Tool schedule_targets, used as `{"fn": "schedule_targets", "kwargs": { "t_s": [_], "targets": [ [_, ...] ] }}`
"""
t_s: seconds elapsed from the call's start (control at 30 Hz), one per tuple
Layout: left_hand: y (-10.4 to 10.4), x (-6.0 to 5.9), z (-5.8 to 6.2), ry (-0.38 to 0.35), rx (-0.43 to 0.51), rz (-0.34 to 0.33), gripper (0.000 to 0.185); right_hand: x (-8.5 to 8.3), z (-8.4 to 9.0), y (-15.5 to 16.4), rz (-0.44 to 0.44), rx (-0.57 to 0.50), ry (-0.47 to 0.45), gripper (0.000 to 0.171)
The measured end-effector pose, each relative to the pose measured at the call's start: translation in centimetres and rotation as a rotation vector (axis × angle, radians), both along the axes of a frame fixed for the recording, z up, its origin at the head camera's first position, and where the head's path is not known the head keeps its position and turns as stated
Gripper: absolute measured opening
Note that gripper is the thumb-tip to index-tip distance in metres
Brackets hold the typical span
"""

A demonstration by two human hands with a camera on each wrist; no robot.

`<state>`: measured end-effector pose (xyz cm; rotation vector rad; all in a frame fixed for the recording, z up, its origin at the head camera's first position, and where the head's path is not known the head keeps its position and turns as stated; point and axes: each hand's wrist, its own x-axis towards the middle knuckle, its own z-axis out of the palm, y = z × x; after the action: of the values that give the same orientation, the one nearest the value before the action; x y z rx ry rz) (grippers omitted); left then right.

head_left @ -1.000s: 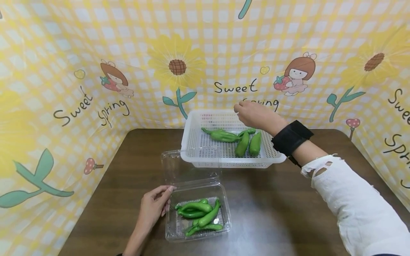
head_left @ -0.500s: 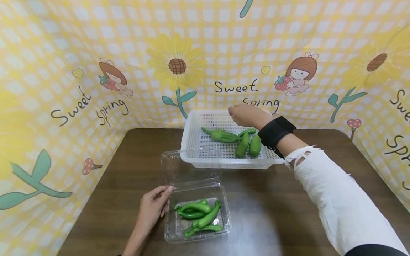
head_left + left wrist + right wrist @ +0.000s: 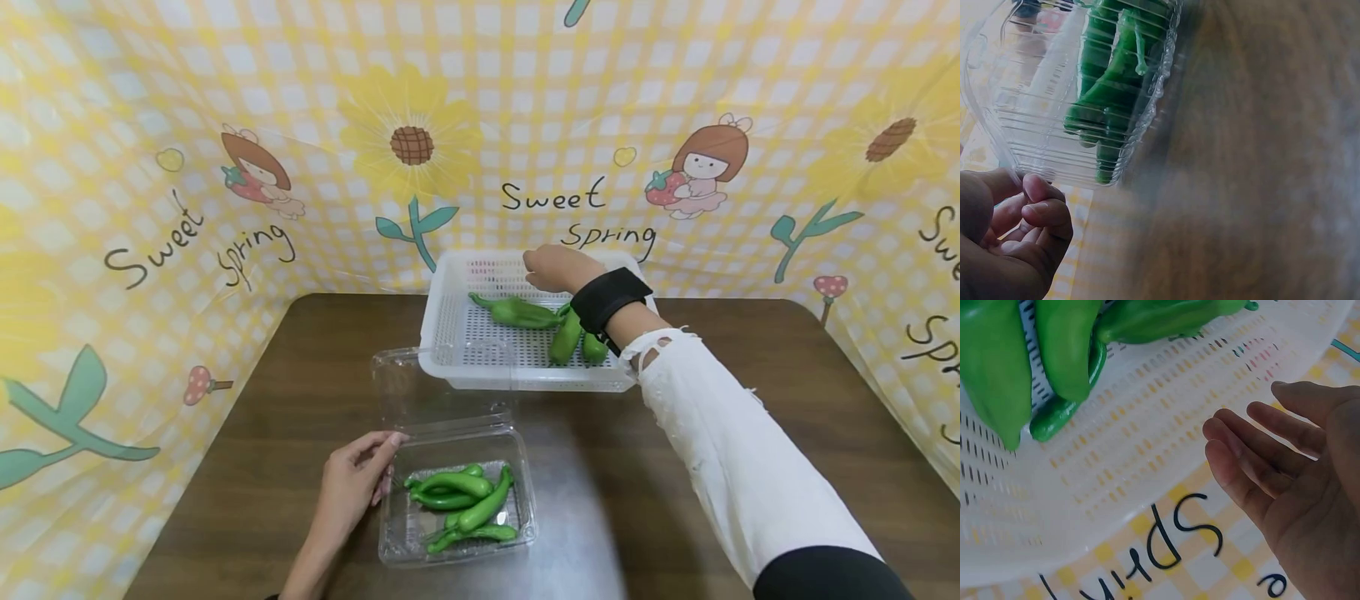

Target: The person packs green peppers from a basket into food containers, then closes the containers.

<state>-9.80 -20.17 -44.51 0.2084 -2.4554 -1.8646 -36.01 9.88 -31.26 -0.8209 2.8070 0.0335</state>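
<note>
A clear plastic clamshell box (image 3: 525, 492) stands near me with its lid up and several green peppers (image 3: 483, 504) inside. My left hand (image 3: 352, 479) pinches the box's left rim between thumb and fingers; in the left wrist view the fingertips (image 3: 1038, 187) meet at its edge. Behind the box, a white perforated basket (image 3: 457, 367) holds larger green peppers (image 3: 525, 314). My right hand (image 3: 558, 268) hovers at the basket's back side, above the peppers. The right wrist view shows this hand (image 3: 1297, 456) with loosely bent fingers, nothing between them and apart from the peppers.
The raised lid (image 3: 442, 387) leans up in front of the basket's near left rim. Brown wooden table (image 3: 300, 375) lies around both containers. A yellow checked cloth (image 3: 322, 208) with printed flowers hangs right behind the basket and along both sides.
My right hand has moved left along the back of the basket, its forearm now covering part of the peppers at right. The left hand stays on the box. The head view has shifted slightly.
</note>
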Motion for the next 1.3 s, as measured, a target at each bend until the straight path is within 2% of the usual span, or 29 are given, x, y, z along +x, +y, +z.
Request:
{"fn": "schedule_targets", "kwargs": {
  "t_s": [0.3, 0.7, 0.9, 1.03, 1.3],
  "targets": [
    [-0.4, 0.4, -0.2, -0.032, 0.000, 0.020, 0.023, -1.2, -2.5, -0.5, -0.023, -0.018, -0.034, 0.025],
    [-0.6, 0.2, -0.2, -0.016, -0.019, 0.011, 0.023, -2.0, -3.9, -0.5, -0.087, -0.011, -0.067, 0.020],
    [-0.4, 0.3, -0.2, -0.015, -0.012, 0.002, 0.024, -2.6, -5.3, -1.0, -0.092, -0.040, -0.083, 0.021],
    [-0.4, 0.3, 0.0, -0.006, -0.008, 0.001, 0.024, -3.1, -6.0, -1.8, -0.104, -0.033, -0.062, 0.025],
    [-0.4, 0.2, 0.1, -0.009, -0.012, 0.004, 0.023, -2.9, -6.4, -3.2, -0.108, -0.015, -0.026, 0.025]
  ]
}}
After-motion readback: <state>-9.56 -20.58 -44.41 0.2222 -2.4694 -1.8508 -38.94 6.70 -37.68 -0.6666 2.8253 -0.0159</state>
